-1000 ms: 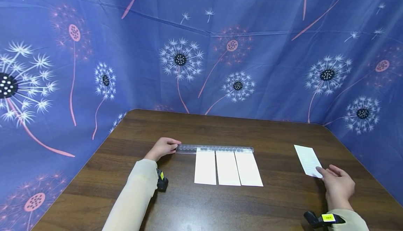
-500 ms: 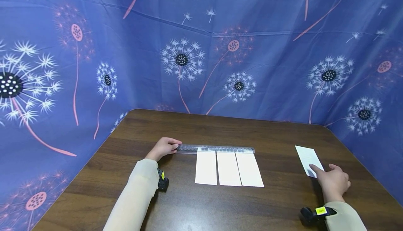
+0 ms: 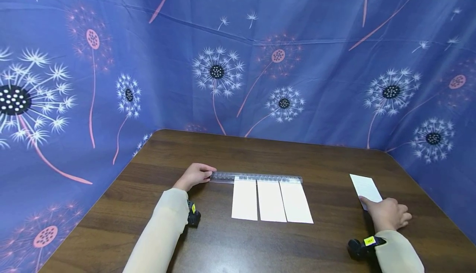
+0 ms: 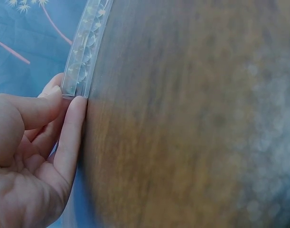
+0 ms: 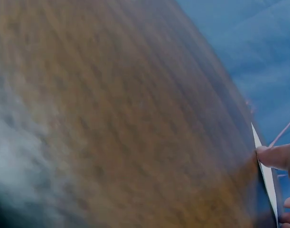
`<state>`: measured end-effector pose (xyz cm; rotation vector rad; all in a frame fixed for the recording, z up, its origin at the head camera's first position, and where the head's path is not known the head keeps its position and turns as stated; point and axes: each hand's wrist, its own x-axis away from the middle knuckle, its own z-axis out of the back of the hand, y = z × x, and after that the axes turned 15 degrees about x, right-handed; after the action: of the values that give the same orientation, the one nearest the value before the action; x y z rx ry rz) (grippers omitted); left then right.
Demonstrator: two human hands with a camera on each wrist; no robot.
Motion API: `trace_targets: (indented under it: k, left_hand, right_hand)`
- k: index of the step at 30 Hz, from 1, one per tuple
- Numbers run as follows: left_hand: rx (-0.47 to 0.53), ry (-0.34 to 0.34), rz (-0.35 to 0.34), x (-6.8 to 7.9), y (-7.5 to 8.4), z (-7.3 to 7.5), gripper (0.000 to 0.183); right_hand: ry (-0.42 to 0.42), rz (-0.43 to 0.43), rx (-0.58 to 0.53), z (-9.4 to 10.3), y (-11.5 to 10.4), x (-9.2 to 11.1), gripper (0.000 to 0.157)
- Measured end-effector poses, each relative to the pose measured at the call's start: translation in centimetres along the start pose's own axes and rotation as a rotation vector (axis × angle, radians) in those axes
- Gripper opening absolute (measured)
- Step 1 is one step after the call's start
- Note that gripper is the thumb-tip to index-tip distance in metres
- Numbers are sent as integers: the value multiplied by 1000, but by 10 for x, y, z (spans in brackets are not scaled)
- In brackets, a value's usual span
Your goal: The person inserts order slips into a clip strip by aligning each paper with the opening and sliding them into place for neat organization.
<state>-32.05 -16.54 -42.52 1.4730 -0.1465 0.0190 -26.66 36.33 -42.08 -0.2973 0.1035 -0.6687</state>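
Note:
Toward the back of the table lies a long clear plastic strip (image 3: 260,177) with a row of round patterns along it. My left hand (image 3: 195,176) pinches its left end; in the left wrist view the thumb and fingers (image 4: 74,114) meet at that end. Three white cards (image 3: 245,198) lie side by side, their top edges at the strip. Farther right, my right hand (image 3: 388,214) holds a separate white card (image 3: 366,187), thumb at its near left edge. In the right wrist view that card (image 5: 266,183) shows as a thin sliver against the thumb; the other fingers are mostly cut off.
The brown wooden table (image 3: 290,248) carries all of this. A blue cloth (image 3: 167,79) with dandelion prints hangs behind it and along both sides. Black wrist cameras (image 3: 358,248) sit on both sleeves.
My right hand has shifted left across the near end of the separate card, its thumb moving from the right corner to the left edge. The left hand and strip have stayed put.

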Motion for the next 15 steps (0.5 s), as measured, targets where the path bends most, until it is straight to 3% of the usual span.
trace_targets:
  k: [4, 10, 15]
  left_hand:
    - [4, 3, -1, 0, 0, -1, 20]
    - [0, 7, -2, 0, -1, -1, 20]
    - [7, 9, -2, 0, -1, 0, 20]
  right_hand:
    - [-73, 42, 86, 8, 2, -3, 92]
    - [-164, 207, 233, 22, 2, -9, 86]
    - [-201, 224, 266, 25, -2, -11, 81]
